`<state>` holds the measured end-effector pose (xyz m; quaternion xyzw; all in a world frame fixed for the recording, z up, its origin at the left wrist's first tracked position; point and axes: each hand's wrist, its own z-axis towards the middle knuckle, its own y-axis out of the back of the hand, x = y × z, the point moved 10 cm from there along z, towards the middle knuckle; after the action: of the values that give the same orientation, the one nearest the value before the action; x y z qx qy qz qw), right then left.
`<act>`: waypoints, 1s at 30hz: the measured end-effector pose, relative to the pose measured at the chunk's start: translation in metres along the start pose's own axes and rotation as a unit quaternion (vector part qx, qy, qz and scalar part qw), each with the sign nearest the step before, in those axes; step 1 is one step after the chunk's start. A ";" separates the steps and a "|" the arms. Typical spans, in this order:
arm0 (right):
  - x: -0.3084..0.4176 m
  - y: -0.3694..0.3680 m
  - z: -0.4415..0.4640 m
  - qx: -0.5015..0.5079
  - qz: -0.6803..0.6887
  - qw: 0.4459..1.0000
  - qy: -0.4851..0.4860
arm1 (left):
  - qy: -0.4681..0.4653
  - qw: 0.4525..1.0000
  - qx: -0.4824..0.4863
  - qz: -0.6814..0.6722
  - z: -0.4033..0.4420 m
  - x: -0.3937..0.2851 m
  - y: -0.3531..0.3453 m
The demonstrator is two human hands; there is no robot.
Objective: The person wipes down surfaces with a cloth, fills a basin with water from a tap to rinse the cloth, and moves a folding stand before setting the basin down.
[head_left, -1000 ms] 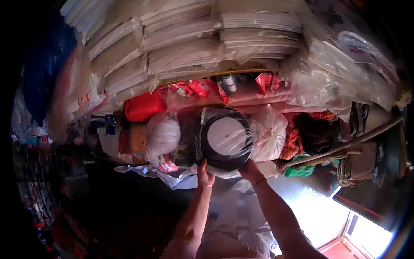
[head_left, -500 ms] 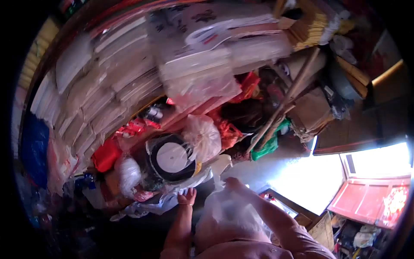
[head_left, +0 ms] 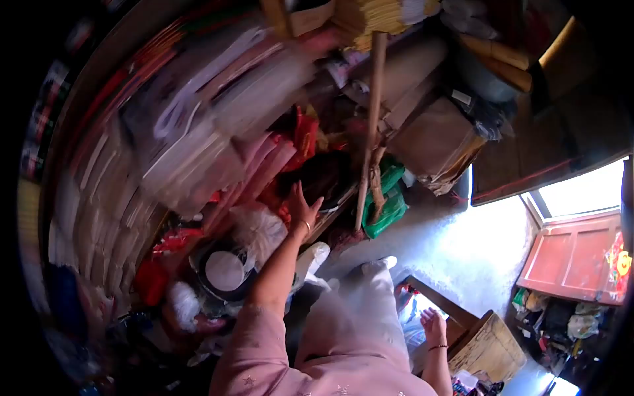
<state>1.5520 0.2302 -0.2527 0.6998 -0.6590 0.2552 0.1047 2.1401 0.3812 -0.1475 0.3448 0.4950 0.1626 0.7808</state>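
Note:
My left hand (head_left: pixel 304 210) is stretched forward with its fingers spread and nothing in it. It is at the near edge of a dark bundle (head_left: pixel 327 173); whether it touches is unclear. Just below it sit a tied clear plastic bag (head_left: pixel 257 231) of pale contents and a black round item with a white disc (head_left: pixel 224 270). A white plastic bag (head_left: pixel 310 261) lies beside my left forearm. Down at my right side, my right hand (head_left: pixel 432 323) hangs with fingers loosely apart, holding nothing, close to a wooden drawer or box (head_left: pixel 456 303).
Stacked wrapped packs (head_left: pixel 191 158) fill the left side. A wooden pole (head_left: pixel 371 125) leans ahead, beside a green bag (head_left: pixel 388 208) and a cardboard box (head_left: pixel 436 145). Bare floor (head_left: pixel 436 231) runs toward a bright doorway and a red panel (head_left: pixel 568 257) on the right.
My left hand has moved up and forward from the pale plastic to the dark bundle. My right hand has drawn back from the white plastic bag to my right side. The view has turned right.

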 end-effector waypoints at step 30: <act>0.312 0.142 -0.258 -0.521 0.126 0.724 0.433 | -0.195 0.419 0.850 -0.251 -0.290 -0.698 -0.365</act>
<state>1.3572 0.0678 0.0938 0.2589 -0.6532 0.1575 0.6939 1.5330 -0.1839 -0.0208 0.7157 0.2802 -0.6163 0.1718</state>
